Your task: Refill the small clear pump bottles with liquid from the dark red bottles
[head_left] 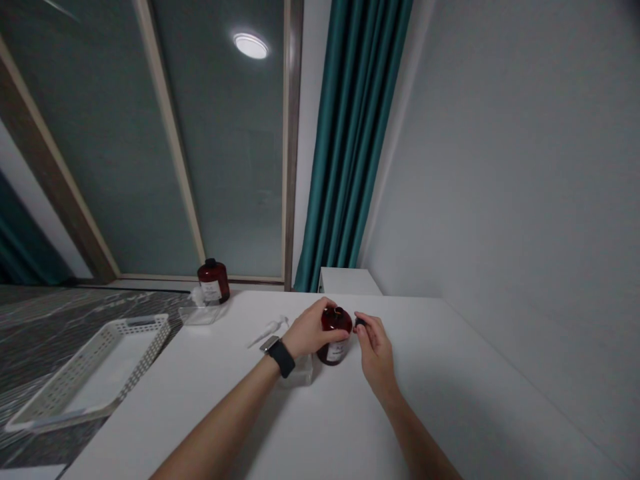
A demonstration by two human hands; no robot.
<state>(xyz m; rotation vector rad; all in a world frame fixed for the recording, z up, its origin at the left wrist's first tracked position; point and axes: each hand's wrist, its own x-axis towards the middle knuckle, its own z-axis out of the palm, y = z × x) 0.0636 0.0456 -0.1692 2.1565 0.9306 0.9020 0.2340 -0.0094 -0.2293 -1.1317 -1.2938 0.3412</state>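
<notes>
My left hand [311,330], with a dark-banded watch [281,355] on its wrist, is wrapped round a dark red-brown bottle [333,352] that has a white label. The bottle stands on the white table, and its neck shows no cap. Just to its right, my right hand [375,350] pinches a small black cap [360,322] between thumb and fingertips, apart from the bottle. A clear box [300,373] sits partly hidden under my left wrist. Beyond that wrist lies a white pump head [270,329] with a thin tube.
A second red-brown bottle [213,283] with a black cap stands at the table's far left, by a clear tray [200,316] holding something white. Left of the white table [320,433] is a white perforated basket [37,399]. A grey wall [525,200] borders the right side.
</notes>
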